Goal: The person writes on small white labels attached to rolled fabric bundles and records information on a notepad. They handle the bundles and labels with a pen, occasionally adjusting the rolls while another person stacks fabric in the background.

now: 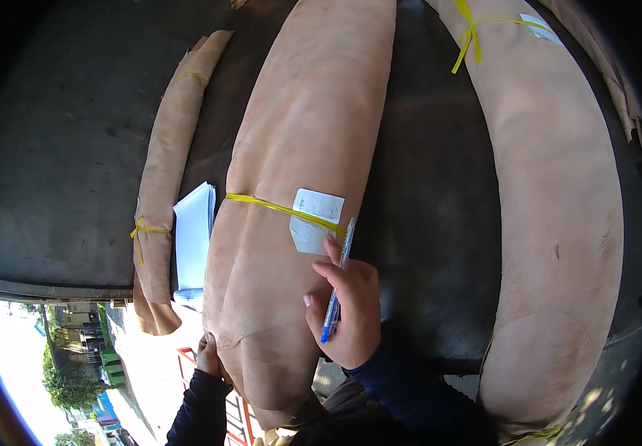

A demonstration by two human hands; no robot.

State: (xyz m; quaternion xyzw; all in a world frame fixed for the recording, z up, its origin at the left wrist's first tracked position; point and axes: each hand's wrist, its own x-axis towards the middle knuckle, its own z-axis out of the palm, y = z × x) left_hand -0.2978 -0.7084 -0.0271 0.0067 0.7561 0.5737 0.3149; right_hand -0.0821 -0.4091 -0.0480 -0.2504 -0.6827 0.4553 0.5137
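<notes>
A long tan leather roll (302,134) lies lengthwise in front of me, bound round its middle by a yellow plastic tie (265,203). Under the tie is tucked a white label (313,236) with small handwritten marks. My right hand (356,316) is over the roll's right side, holding a clear pen (344,256) with a blue end. Its index fingertip is by the label's lower edge. At the roll's lower left edge, my left hand (209,360) grips the leather; some of its fingers are hidden.
On the dark surface (60,149) lie a thinner leather roll (168,149) at left and a large one (559,171) at right, both tied in yellow. White papers (193,238) rest beside the middle roll. Below the surface's near edge, a red metal frame (240,424) shows.
</notes>
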